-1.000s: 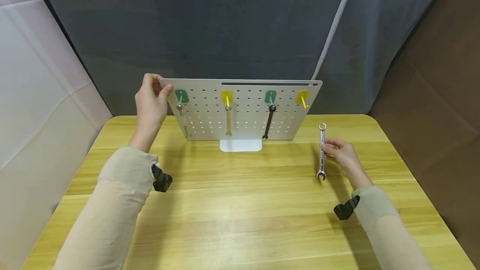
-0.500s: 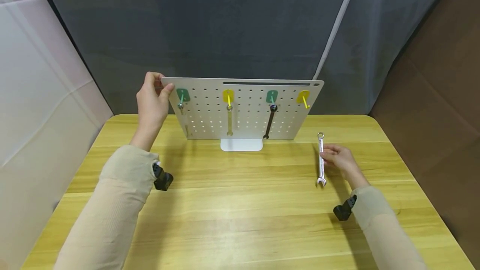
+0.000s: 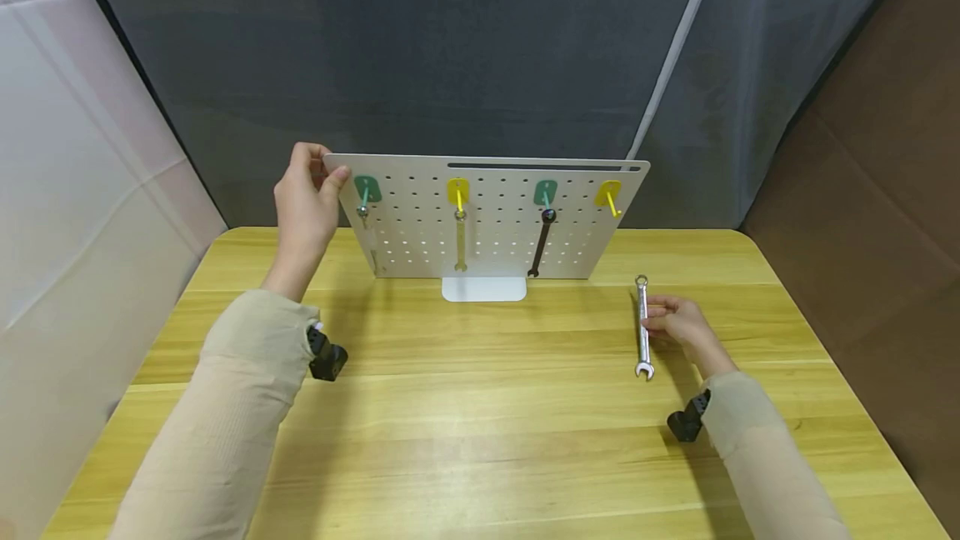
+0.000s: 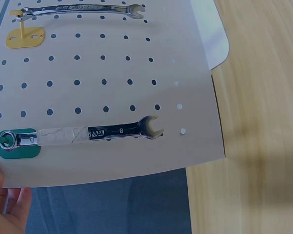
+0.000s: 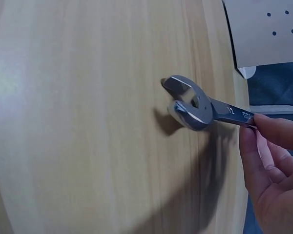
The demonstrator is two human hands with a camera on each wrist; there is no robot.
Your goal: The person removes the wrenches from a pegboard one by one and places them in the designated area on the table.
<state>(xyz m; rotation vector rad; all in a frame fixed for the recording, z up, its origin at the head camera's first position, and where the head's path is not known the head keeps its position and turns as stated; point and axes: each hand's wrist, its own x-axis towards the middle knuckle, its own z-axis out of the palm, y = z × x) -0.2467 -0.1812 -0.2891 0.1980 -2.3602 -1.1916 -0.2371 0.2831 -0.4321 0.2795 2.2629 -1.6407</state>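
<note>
My left hand point(image 3: 306, 205) pinches the upper left corner of a white pegboard point(image 3: 495, 257), thumb in front and fingers behind. Low over the table's right side, my right hand point(image 3: 678, 325) pinches a silver combination wrench point(image 3: 642, 332) at its middle, ring end away from me. In the right wrist view the wrench's open end point(image 5: 190, 103) points away from the thumb and fingertips. Wrenches hang by their rings on the board: one on the left green hook point(image 4: 117, 131), a silver one point(image 3: 461, 242) on a yellow hook, and a dark one point(image 3: 541, 244) on the other green hook.
At the board's right, a yellow hook point(image 3: 609, 197) carries no wrench. The board's white foot point(image 3: 483, 289) juts forward onto the wooden table point(image 3: 480, 423). A dark curtain point(image 3: 480, 48) stands behind, with a white cloth point(image 3: 97, 190) at left and a brown one point(image 3: 862, 190) at right.
My right hand has brought the wrench toward me and lower, closer over the table. The left hand keeps its grip on the board's corner; the view has shifted slightly.
</note>
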